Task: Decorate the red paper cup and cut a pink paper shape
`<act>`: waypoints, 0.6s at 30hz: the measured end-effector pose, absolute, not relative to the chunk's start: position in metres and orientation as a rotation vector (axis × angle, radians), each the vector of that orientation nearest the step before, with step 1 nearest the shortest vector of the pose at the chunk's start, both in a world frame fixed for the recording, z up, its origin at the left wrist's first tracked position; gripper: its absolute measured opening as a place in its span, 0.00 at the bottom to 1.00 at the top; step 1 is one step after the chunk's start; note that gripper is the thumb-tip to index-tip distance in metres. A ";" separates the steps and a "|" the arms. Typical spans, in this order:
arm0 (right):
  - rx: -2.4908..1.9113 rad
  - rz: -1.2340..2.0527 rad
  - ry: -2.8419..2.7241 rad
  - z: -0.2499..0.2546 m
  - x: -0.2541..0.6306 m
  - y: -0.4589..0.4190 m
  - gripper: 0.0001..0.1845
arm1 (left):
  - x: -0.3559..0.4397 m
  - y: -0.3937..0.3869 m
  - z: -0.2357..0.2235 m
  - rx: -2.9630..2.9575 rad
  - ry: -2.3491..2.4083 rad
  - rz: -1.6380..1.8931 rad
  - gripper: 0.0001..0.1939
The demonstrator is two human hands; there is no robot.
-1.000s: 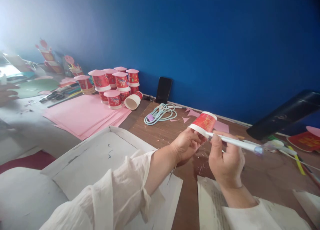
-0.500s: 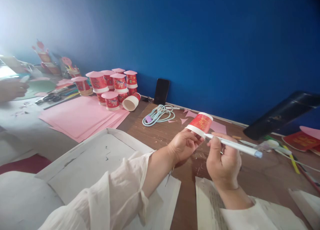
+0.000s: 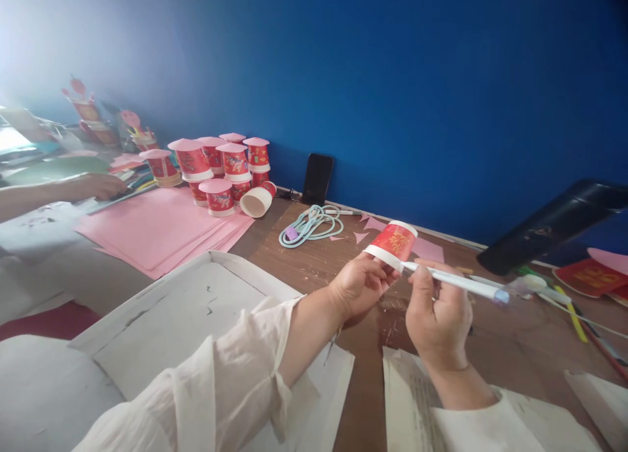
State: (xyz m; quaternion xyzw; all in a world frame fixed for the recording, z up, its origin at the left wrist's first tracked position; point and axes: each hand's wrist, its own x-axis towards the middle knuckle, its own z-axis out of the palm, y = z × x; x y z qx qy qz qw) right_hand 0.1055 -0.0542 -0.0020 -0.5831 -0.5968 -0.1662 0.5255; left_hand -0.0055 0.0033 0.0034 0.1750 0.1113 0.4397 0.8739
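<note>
My left hand is closed around the rim of a red paper cup with a white band, held tilted above the wooden table. My right hand grips a white pen, and its tip touches the cup's white rim. The pen's blue end points to the right. Both of my arms wear white sleeves.
A cluster of red cups with pink lids stands on pink paper sheets. A coiled pale cable and a black phone lie by the blue wall. Another person's hand reaches in at left. A black tube lies at right.
Another person's hand has moved rightward at the left edge toward the tools by the pink paper. My hands, cup and pen have barely shifted.
</note>
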 end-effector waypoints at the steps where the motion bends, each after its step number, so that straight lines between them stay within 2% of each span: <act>1: -1.387 -0.385 -1.453 -0.002 0.105 -0.055 0.12 | -0.006 0.003 0.004 0.353 0.238 0.919 0.22; 6: -1.372 -0.305 -1.337 0.002 0.104 -0.059 0.12 | -0.006 0.004 0.005 0.280 0.270 0.921 0.20; 11: -1.309 -0.093 -1.175 0.002 0.109 -0.053 0.16 | -0.005 0.007 0.002 0.253 0.258 0.920 0.19; 14: -1.316 0.158 -0.939 -0.007 0.116 -0.043 0.18 | -0.006 0.008 0.001 0.304 0.215 0.899 0.22; 18: -1.174 0.583 -0.743 -0.016 0.118 -0.033 0.25 | -0.007 0.007 0.001 0.331 0.197 0.857 0.22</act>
